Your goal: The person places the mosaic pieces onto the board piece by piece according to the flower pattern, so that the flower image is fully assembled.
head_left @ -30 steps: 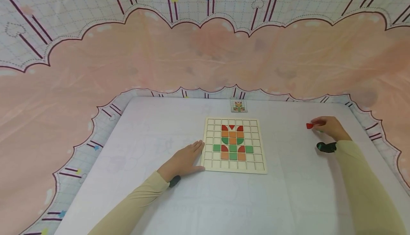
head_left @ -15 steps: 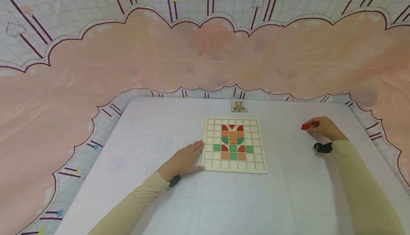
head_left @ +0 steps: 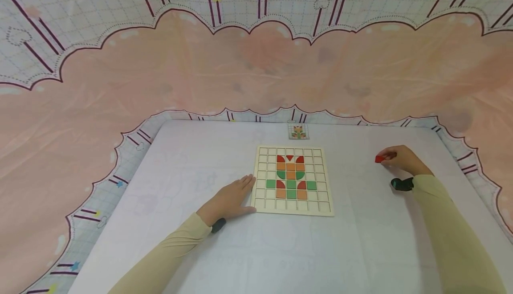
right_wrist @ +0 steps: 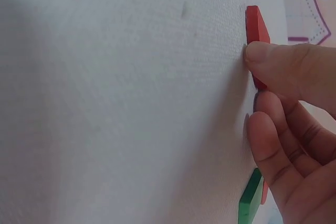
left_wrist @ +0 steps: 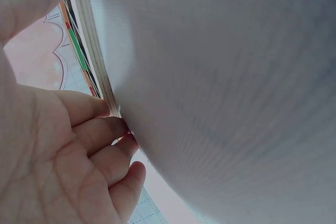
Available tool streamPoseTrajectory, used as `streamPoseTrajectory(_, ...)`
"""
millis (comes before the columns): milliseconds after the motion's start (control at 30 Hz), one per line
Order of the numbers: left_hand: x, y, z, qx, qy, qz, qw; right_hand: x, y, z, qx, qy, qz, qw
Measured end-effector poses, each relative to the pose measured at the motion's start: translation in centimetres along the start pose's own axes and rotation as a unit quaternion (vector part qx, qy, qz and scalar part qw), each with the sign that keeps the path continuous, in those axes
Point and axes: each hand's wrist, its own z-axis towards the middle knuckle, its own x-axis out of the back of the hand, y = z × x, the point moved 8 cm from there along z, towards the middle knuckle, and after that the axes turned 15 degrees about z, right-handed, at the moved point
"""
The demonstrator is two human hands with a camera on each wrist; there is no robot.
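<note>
Right hand (head_left: 402, 159) pinches a red tile (head_left: 380, 158) on open worktop (head_left: 360, 240), well right of the puzzle board (head_left: 260, 202); left hand (head_left: 229, 201) lies flat, fingers straight against its left edge.

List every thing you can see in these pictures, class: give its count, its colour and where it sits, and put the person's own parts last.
Puzzle board: one, pale wood with a grid, middle of the table, part filled with red, orange and green tiles.
Pattern card: one, small, flower picture, just beyond the board.
Red piece: one, right of the board, pinched at the fingertips.
Green piece: one, under the right hand in the right wrist view; another red edge shows beside it.
Table: one, covered in white cloth.
Backdrop cloth: one, pink and white with stars and hearts.
Left hand: flat on the table, fingertips against the board's left edge.
Right hand: grips the red piece.
Sleeves: two, pale yellow.
</note>
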Motion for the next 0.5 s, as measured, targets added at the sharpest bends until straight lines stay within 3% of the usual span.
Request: streamPoseTrajectory(500,0.10,0.06,-0.12,-0.009,0.009,0.002,0.9999,-0.52,-0.30,0.14,0.013,-0.008,-0.006,1.000)
